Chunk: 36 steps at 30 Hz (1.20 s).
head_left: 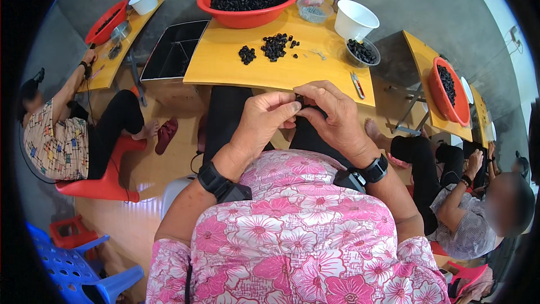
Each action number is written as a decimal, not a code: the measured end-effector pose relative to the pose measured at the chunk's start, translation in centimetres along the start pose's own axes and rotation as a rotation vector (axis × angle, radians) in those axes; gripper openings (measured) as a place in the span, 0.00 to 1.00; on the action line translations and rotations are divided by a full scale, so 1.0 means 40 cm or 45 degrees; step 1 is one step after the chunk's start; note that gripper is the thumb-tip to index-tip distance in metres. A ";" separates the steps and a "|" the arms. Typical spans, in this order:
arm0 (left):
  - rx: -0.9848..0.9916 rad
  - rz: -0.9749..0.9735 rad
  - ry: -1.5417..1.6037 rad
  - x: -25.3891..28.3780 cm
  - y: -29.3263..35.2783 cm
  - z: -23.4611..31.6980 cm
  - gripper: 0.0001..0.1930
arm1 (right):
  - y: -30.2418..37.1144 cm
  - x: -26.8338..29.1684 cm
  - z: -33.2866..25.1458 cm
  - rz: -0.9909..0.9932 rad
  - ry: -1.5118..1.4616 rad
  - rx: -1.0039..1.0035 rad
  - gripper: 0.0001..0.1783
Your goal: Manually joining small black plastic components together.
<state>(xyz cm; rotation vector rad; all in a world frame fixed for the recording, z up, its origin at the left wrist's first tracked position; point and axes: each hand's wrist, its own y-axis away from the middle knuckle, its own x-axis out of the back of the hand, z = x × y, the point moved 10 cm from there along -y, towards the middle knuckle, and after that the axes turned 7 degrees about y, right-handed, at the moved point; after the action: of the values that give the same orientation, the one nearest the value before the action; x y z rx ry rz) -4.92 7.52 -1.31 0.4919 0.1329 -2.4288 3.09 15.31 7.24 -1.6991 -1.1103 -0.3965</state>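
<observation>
In front of my body, near the table's edge, my left hand (263, 118) and my right hand (336, 117) meet at the fingertips. Both are closed in a pinch around a small black part (300, 100), mostly covered by the fingers. Beyond them on the yellow table (219, 70) lies a loose pile of small black cylindrical parts (274, 47), with a smaller heap (246, 54) to its left. Several tiny pale pieces (319, 54) are scattered right of the pile. Thread snips (357, 85) with red handles rest by the right edge of the table.
A red basin (247, 18) full of black parts stands at the back. Right of it are a clear tub (315, 12) with small pieces, a white bucket (356, 18) and a clear bowl (363, 52) of black parts. A black-lined box (175, 50) is left. People sit at side tables.
</observation>
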 end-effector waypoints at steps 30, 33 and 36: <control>-0.597 -0.105 -0.523 -0.048 0.022 0.136 0.28 | -0.020 0.015 -0.016 -0.003 -0.014 0.034 0.22; -0.660 -0.110 -0.569 -0.055 0.023 0.149 0.28 | -0.022 0.012 -0.020 -0.035 -0.019 0.030 0.22; -0.623 -0.086 -0.565 -0.047 0.014 0.146 0.28 | -0.024 0.003 -0.008 -0.044 -0.058 0.002 0.22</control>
<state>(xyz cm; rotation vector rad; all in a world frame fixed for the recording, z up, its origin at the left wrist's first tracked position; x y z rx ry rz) -5.06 6.90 4.80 -0.2717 0.5378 -2.3905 2.44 15.12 8.02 -1.6967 -1.1740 -0.3801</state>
